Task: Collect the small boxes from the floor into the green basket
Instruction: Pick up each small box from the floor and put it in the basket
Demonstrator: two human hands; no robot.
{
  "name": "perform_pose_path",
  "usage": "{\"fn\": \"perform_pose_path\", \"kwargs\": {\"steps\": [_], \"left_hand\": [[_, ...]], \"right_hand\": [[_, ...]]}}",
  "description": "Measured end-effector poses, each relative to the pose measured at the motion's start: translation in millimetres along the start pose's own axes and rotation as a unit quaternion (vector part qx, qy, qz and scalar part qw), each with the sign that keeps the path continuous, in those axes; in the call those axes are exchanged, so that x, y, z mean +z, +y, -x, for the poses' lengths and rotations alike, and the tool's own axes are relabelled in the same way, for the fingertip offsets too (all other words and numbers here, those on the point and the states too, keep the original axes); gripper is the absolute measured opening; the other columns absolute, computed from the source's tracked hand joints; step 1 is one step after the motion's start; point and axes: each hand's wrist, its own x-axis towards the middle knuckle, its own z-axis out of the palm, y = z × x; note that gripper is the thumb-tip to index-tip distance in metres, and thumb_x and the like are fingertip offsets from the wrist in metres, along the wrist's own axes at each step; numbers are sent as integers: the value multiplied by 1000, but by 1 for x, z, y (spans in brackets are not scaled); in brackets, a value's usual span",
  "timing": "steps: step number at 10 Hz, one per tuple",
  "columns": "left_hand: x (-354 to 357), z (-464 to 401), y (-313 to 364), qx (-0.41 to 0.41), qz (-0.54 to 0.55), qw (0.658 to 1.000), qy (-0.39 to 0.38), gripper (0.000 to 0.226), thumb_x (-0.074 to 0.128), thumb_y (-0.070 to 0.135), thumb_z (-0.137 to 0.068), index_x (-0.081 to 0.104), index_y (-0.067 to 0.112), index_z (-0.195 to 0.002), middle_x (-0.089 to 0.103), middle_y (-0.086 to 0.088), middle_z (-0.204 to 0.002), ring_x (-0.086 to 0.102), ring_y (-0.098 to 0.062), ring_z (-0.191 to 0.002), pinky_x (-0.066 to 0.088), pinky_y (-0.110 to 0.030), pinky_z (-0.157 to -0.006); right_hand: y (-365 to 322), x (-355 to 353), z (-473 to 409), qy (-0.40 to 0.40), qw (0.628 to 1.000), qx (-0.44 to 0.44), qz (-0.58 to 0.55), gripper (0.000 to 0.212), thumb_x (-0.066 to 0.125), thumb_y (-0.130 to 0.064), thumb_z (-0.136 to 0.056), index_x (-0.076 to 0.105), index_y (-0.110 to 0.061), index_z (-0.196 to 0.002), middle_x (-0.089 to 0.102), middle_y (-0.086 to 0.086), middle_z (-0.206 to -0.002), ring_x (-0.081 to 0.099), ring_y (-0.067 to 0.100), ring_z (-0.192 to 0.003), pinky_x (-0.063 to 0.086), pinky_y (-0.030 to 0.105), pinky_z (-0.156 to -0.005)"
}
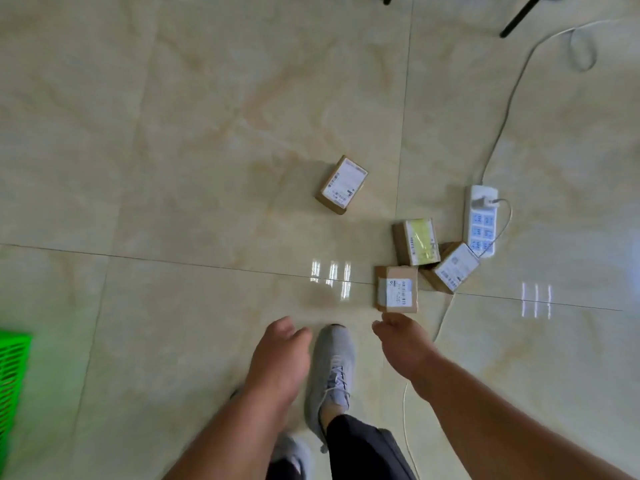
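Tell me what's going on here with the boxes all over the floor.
A person is gathering small cardboard boxes off the tiled floor. Both hands are empty right now: the right hand reaches toward the nearest box, the left hand hangs open beside it. Three more boxes remain on the floor: one alone farther out, one with a yellow label, and one beside a white power strip. The green basket sits at the far left edge.

white shipping labels on the small boxes [397,289], print too blurred to read
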Motion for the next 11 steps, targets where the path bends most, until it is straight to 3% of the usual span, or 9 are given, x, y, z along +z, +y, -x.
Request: {"fn": "perform_pose_path", "kwargs": {"steps": [1,2,3,4,6,7,8,9,11], "left_hand": [[22,6,3,-7,-6,1000,-6,39,58,28,-96,59,24,-134,64,14,-107,65,-23,-112,49,-41,-105],[42,14,2,-5,-28,999,-24,40,58,26,-96,58,21,-136,63,17,-105,63,-22,-115,47,-35,-104],[61,15,-3,1,-36,999,-34,50,59,36,-90,57,22,-138,61,2,-133,59,-21,-124,44,-37,-110],[92,-2,-9,7,-31,998,-47,28,58,34,-90,60,26,-116,54,5,-118,58,-21,-109,47,-39,-107],[165,-55,-1,10,2,998,-60,55,55,27,-98,45,17,-152,50,-1,-153,52,-19,-132,38,-28,-105],[207,-94,6,11,9,998,-67,59,54,28,-98,40,19,-155,46,-1,-157,48,-21,-139,40,-32,-112],[243,-132,14,14,28,998,-62,45,52,20,-100,49,17,-146,59,3,-132,60,-10,-100,46,-6,-68],[273,-167,17,7,27,997,-70,34,50,15,-100,55,26,-131,55,11,-104,51,-2,-77,39,-9,-49],[297,-201,-10,38,42,993,-105,46,49,18,-88,65,26,-130,73,3,-118,67,-15,-106,54,-28,-79]], "right_hand": [[26,-16,-8,9,1000,3,-2,35,53,-24,-96,63,-8,-125,60,5,-99,56,23,-89,51,37,-88],[49,-31,-14,12,1000,21,-16,22,52,-17,-95,65,-5,-108,57,18,-90,57,30,-84,47,32,-75],[68,-41,-22,24,999,14,-19,5,53,-23,-98,52,-25,-103,57,1,-97,54,21,-88,44,24,-65],[86,-55,-55,30,999,6,-30,6,54,-26,-97,53,-26,-104,59,1,-101,55,22,-89,46,25,-66],[100,-69,-135,23,1000,11,6,17,52,-16,-93,51,-20,-76,49,-3,-74,48,19,-66,38,27,-53],[113,-67,-197,25,1000,4,15,14,52,-24,-84,51,-24,-98,51,-2,-87,49,20,-73,36,27,-56],[116,-63,-242,24,1000,-5,-8,26,54,-30,-88,54,-21,-113,56,6,-114,53,24,-95,38,28,-74],[118,-56,-279,26,1000,-4,2,52,52,-27,-95,47,-15,-145,60,9,-134,58,27,-110,41,26,-73],[144,-38,-315,-19,998,-23,-54,42,48,-25,-72,69,-24,-108,78,0,-104,76,27,-90,60,48,-86]]}}
